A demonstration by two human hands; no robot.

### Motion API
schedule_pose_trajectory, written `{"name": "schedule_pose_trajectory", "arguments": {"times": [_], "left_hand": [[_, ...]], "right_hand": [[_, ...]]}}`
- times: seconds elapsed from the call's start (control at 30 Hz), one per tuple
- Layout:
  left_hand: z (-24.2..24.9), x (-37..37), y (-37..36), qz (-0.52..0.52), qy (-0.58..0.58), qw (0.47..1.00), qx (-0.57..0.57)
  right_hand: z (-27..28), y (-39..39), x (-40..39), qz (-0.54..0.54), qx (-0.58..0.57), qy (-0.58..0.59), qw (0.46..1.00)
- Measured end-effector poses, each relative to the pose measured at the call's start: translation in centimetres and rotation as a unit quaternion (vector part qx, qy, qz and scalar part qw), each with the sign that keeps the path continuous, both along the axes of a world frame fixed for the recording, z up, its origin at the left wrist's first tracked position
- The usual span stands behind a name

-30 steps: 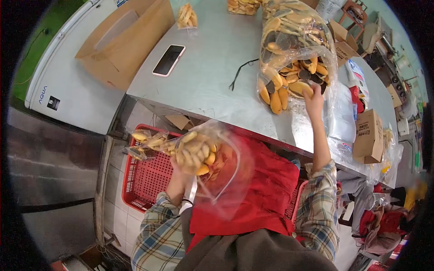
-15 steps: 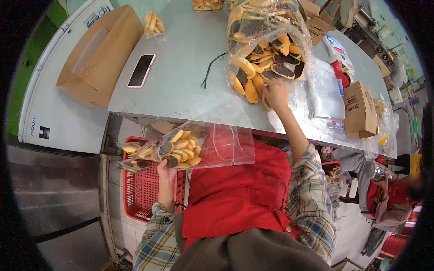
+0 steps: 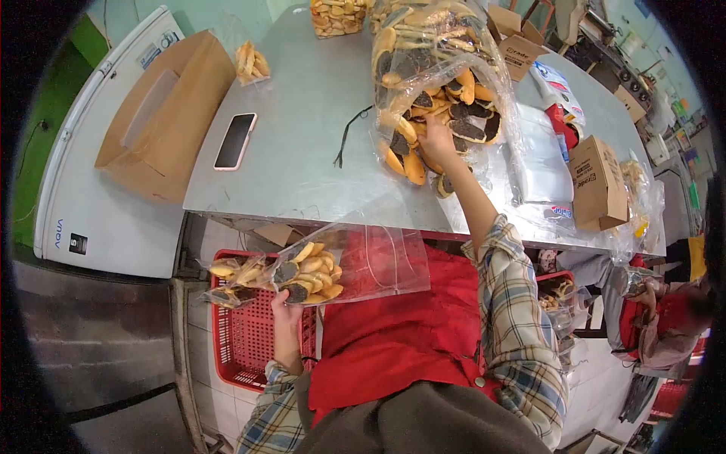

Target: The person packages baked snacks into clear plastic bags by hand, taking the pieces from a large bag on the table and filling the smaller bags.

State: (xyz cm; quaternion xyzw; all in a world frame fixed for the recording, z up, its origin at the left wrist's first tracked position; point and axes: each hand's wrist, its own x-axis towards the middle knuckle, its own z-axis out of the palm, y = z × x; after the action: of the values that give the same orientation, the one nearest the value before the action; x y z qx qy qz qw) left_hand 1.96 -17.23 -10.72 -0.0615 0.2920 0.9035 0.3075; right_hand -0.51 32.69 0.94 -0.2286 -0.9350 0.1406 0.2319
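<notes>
My left hand [image 3: 285,309] is closed on the lower edge of a clear plastic bag [image 3: 382,261] partly filled with yellow and dark-topped pastries [image 3: 311,274]. That bag hangs in front of the table edge, over the red apron. My right hand [image 3: 440,144] reaches into the mouth of a large clear bag [image 3: 495,83] lying on the table, among many dark-topped pastries [image 3: 467,130]. Its fingertips are hidden among the pastries, so what they hold cannot be made out.
On the metal table [image 3: 302,166] are a phone [image 3: 235,141], a small pastry bag [image 3: 252,63], plastic sheets [image 3: 543,155] and a carton [image 3: 599,184]. A paper box [image 3: 166,113] stands left. Below is a red basket [image 3: 253,333]. Another person [image 3: 669,318] is at right.
My right hand has moved up and left, deeper into the pastries in the large bag. A dark-topped pastry now shows by the bag's lower edge. My left hand still holds its bag.
</notes>
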Motion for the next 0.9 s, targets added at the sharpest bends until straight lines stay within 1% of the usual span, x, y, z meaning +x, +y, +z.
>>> {"name": "schedule_pose_trajectory", "arguments": {"times": [0.03,0.07,0.13,0.17,0.2,0.27,0.37,0.4,0.53,0.63,0.67,0.7,0.77,0.8,0.83,0.9], "left_hand": [[-0.1,0.2,0.1,0.009,0.002,1.000,0.008],[-0.6,0.1,-0.5,-0.007,-0.002,1.000,0.017],[-0.5,0.3,-0.3,-0.001,-0.030,1.000,0.008],[-0.4,0.2,0.0,-0.001,-0.041,0.999,0.004],[-0.2,0.0,0.2,-0.030,-0.015,0.999,0.008],[0.1,0.3,0.6,-0.040,-0.019,0.999,0.010],[0.3,0.7,1.2,-0.038,-0.023,0.999,0.015],[0.3,0.8,1.1,-0.034,-0.023,0.999,0.017],[0.7,0.7,1.3,-0.026,-0.033,0.999,0.023],[0.9,0.8,1.2,-0.025,-0.037,0.999,0.008],[0.6,0.7,1.2,-0.021,-0.028,0.999,0.001],[0.1,0.6,1.0,-0.016,-0.019,1.000,-0.007],[-0.9,0.5,0.3,-0.022,-0.017,0.999,0.018],[-0.8,0.5,0.3,-0.019,-0.024,0.999,0.029],[-0.8,0.4,0.5,-0.017,-0.031,0.999,0.040],[-0.6,0.3,0.9,-0.016,-0.040,0.999,0.027]], "right_hand": [[-0.3,0.1,0.0,0.003,-0.036,0.022,0.999],[-0.5,0.4,0.2,0.016,-0.051,-0.012,0.999],[1.4,-0.5,1.4,0.037,-0.081,-0.080,0.993],[1.1,-0.5,1.3,0.048,-0.103,-0.062,0.992],[0.7,-0.6,1.1,0.057,-0.125,-0.044,0.990],[0.0,-1.0,0.6,0.069,-0.180,-0.007,0.981],[0.7,-1.8,0.2,0.046,-0.222,-0.015,0.974],[1.7,-1.8,0.1,0.032,-0.264,-0.071,0.961],[0.0,-2.0,-0.1,0.077,-0.124,-0.035,0.989],[0.0,-3.2,-0.9,0.049,-0.121,-0.033,0.991],[0.6,-3.0,-1.4,0.068,-0.174,-0.071,0.980],[0.9,-3.3,-1.2,0.079,-0.127,-0.060,0.987],[1.6,-3.4,-0.7,0.100,-0.027,-0.041,0.994],[1.3,-3.2,-0.8,0.106,-0.013,-0.020,0.994],[1.1,-2.9,-0.8,0.110,-0.029,-0.041,0.993],[1.2,-2.9,-0.9,0.118,-0.062,-0.082,0.988]]}}
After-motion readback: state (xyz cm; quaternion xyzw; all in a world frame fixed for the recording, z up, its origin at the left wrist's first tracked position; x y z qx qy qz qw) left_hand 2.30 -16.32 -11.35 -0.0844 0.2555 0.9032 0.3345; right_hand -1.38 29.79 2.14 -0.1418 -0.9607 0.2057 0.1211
